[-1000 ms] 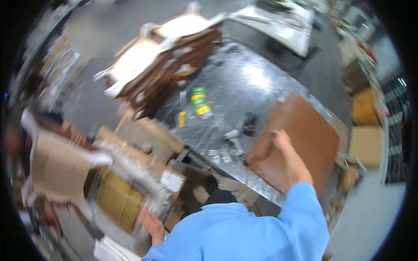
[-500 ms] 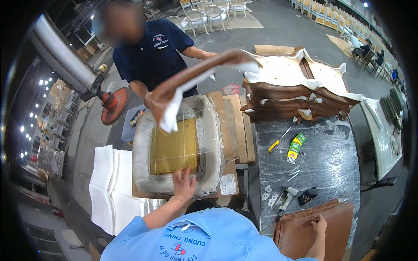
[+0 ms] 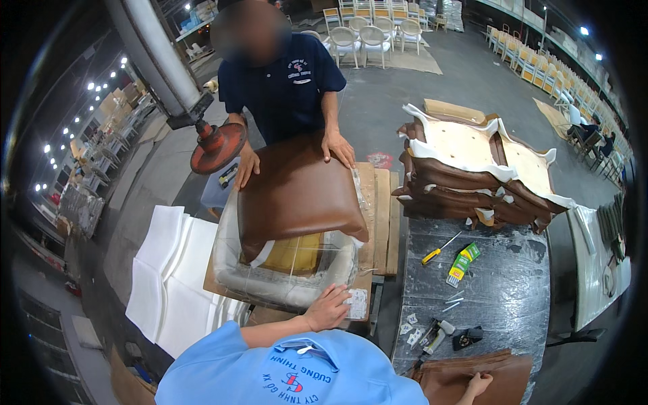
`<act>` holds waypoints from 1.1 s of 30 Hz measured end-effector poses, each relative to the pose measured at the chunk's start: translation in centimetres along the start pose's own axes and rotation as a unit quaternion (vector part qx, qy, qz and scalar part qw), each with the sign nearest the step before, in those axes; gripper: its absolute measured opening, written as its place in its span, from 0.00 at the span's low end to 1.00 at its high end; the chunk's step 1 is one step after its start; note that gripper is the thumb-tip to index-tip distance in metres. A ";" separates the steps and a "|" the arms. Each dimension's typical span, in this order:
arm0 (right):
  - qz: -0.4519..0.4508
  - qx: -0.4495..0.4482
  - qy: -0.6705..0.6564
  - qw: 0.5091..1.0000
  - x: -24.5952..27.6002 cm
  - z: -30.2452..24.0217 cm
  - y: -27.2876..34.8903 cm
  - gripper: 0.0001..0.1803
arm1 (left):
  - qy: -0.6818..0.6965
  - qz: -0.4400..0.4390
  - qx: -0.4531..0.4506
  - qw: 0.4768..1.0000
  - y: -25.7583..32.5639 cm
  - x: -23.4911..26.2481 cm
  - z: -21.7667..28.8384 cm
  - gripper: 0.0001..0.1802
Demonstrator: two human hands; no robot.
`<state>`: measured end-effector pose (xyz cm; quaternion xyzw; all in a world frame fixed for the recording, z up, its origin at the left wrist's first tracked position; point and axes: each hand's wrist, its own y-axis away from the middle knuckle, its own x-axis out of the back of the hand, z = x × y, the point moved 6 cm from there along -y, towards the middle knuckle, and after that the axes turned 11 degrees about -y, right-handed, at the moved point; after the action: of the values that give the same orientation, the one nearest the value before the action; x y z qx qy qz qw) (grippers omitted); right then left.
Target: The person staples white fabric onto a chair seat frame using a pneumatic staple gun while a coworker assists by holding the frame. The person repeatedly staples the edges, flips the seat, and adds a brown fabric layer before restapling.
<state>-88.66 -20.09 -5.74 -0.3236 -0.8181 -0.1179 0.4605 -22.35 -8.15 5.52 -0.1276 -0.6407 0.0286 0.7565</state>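
My left hand (image 3: 329, 308) lies with fingers stretched out on the near right corner of a grey-white padded frame (image 3: 229, 277) with a yellow middle. Thin cords cross over that frame. A brown leather-look seat cover (image 3: 297, 196) with white edging hangs over its far part. A co-worker's two hands (image 3: 337, 148) rest on the far edge of that cover. At the lower right, my right hand (image 3: 480, 383) is closed, its fingers pinching at the top sheet of a stack of flat brown leather-look sheets (image 3: 442, 379).
The black table (image 3: 506, 270) holds a yellow screwdriver (image 3: 432, 256), a green-yellow packet (image 3: 462, 264), an air tool (image 3: 437, 336) and a pile of brown covers (image 3: 459, 179). White foam sheets (image 3: 179, 283) lie left. A red disc on a post (image 3: 217, 145) hangs near the co-worker.
The co-worker has swung the brown cover down onto the padded frame. My left hand has moved from the frame's middle to its near right corner. My right hand remains at the brown sheets.
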 end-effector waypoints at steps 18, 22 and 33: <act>-0.062 -0.152 -0.022 0.986 3.9 -2.2 0.7 0.17 | 0.006 -0.004 -0.018 1.000 -1.6 -2.1 1.1 0.11; 0.019 -0.189 -0.078 0.979 3.3 0.2 1.6 0.14 | -0.013 -0.021 -0.035 0.999 -1.6 -1.7 1.5 0.11; 0.147 -0.271 -0.134 0.942 3.2 2.0 0.7 0.18 | -0.007 -0.041 -0.030 0.999 -0.5 -1.7 1.3 0.09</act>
<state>-90.70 -17.23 -4.27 -0.5658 -0.7524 -0.2216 0.2541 -24.00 -8.83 4.15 -0.1236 -0.6511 -0.0211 0.7485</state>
